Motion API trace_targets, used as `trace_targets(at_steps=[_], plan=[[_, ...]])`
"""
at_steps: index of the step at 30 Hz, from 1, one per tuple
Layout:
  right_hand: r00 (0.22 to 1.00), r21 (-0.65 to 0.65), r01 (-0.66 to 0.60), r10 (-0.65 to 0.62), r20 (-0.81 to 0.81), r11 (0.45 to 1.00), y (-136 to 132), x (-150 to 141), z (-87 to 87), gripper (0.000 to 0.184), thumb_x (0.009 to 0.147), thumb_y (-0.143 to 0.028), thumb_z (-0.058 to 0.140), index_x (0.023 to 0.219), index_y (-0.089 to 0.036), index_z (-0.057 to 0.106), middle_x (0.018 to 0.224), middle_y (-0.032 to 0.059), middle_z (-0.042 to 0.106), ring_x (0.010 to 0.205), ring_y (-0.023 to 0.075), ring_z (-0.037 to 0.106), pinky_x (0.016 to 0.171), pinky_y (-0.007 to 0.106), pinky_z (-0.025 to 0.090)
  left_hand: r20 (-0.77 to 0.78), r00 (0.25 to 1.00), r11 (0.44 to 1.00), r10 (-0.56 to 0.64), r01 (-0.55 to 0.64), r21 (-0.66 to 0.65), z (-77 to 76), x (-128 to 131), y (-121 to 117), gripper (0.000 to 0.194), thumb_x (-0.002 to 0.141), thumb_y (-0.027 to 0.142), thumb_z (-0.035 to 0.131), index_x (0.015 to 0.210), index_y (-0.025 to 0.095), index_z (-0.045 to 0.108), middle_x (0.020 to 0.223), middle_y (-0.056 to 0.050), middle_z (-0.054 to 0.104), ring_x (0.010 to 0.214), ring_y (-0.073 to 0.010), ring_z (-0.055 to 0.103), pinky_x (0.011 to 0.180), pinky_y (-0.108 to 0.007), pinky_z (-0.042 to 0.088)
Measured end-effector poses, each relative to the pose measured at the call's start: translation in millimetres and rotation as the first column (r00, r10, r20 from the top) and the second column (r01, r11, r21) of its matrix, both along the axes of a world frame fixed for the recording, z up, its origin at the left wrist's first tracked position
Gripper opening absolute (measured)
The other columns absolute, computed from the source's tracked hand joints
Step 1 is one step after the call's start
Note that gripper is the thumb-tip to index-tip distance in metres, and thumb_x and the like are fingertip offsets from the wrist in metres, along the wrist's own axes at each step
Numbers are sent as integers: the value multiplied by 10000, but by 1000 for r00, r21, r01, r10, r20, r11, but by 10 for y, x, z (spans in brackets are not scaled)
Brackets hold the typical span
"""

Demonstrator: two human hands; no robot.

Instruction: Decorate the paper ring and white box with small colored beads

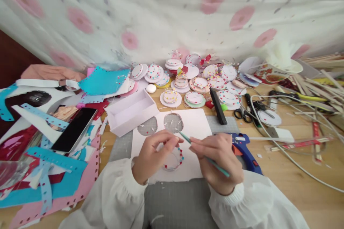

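My right hand [219, 159] grips a slim teal pen-like tool [217, 166], its thin tip pointing up and left toward my other hand. Thumb and fingertips of my left hand [158, 152] are pinched together close to that tip; whatever they hold is too small to make out. Below the fingers, a ring [181, 158] dotted with red and blue beads lies on a white sheet [197, 123], partly covered by my left hand. Two round holes in the sheet show the grey cutting mat [177, 200] and white scraps.
A white open box [131, 112] stands left of the sheet, with a phone [75, 128] on paper scraps beyond. Several decorated paper discs [170, 97] line the back. At right are a blue glue gun [245, 152], scissors [243, 115], a white cable [292, 166] and a paper tub [279, 71].
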State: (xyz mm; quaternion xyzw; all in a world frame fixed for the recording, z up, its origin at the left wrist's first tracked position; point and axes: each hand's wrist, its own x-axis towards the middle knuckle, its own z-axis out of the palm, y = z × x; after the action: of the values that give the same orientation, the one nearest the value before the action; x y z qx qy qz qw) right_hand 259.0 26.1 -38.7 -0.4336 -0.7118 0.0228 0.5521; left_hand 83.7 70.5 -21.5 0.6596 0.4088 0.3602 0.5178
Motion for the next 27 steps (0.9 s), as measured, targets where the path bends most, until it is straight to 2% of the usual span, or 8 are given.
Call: trace_targets(at_steps=[3, 8, 11, 14, 16, 20, 23, 27], plan=[[965, 99, -52, 24, 262, 994, -62, -129, 80, 249, 820, -61, 579, 1034, -174, 637, 971, 57, 717, 786, 143, 610, 717, 347, 395, 26, 999, 996, 40, -38, -83, 156, 42, -121, 299, 875, 294, 523, 627, 161, 625, 604, 3, 564, 631, -125, 528, 616, -244, 413], [953, 29, -113, 100, 285, 993, -220, -251, 76, 288, 827, -47, 498, 1048, -189, 617, 905, 61, 658, 833, 166, 565, 734, 330, 441, 42, 987, 983, 157, -152, -104, 224, -83, -216, 260, 873, 289, 521, 674, 169, 637, 664, 5, 600, 673, -126, 554, 654, -233, 422], [955, -28, 80, -68, 288, 996, -357, 10, -29, 271, 781, -52, 534, 1014, -181, 581, 906, 76, 599, 839, 189, 545, 731, 352, 433, 2, 971, 971, 239, -239, 1, 193, -268, -194, 281, 878, 286, 515, 635, 173, 599, 645, 19, 558, 677, -116, 528, 679, -222, 402], [904, -139, 381, -337, 263, 914, -505, 407, -178, 166, 787, -161, 582, 946, -172, 539, 910, 97, 556, 875, 232, 527, 755, 399, 430, -13, 973, 972, 230, -229, 41, 108, -427, -155, 293, 882, 306, 514, 627, 175, 571, 649, 26, 537, 694, -116, 518, 714, -221, 387], [895, -243, 430, -376, 241, 870, -584, 577, -260, 106, 815, -214, 557, 908, -186, 515, 853, 75, 541, 812, 217, 518, 703, 375, 432, -14, 977, 977, 212, -212, 36, 29, -463, -138, 303, 882, 324, 515, 625, 175, 570, 646, 25, 534, 696, -120, 515, 719, -225, 382], [959, -405, 277, -222, 179, 871, -555, 441, -294, 37, 856, -218, 506, 890, -202, 505, 799, 36, 528, 729, 170, 504, 660, 318, 434, -7, 986, 986, 165, -165, 25, -68, -375, -135, 312, 876, 353, 516, 630, 172, 581, 658, 16, 550, 699, -131, 516, 704, -237, 380], [990, -458, 114, -62, 128, 882, -302, 108, -252, 69, 863, -211, 490, 924, -190, 517, 839, 45, 543, 728, 155, 522, 676, 303, 452, -8, 989, 989, 145, -145, 41, -35, -311, -141, 327, 874, 376, 512, 630, 169, 582, 664, 8, 548, 702, -136, 508, 696, -241, 377], [996, -526, -9, 54, 71, 851, 76, -209, -269, 195, 847, -233, 519, 1025, -154, 545, 918, 77, 569, 695, 140, 551, 658, 292, 480, 28, 975, 975, 220, -219, -18, 15, -381, -137, 318, 850, 398, 539, 639, 162, 573, 659, 2, 537, 708, -141, 504, 701, -245, 393]])
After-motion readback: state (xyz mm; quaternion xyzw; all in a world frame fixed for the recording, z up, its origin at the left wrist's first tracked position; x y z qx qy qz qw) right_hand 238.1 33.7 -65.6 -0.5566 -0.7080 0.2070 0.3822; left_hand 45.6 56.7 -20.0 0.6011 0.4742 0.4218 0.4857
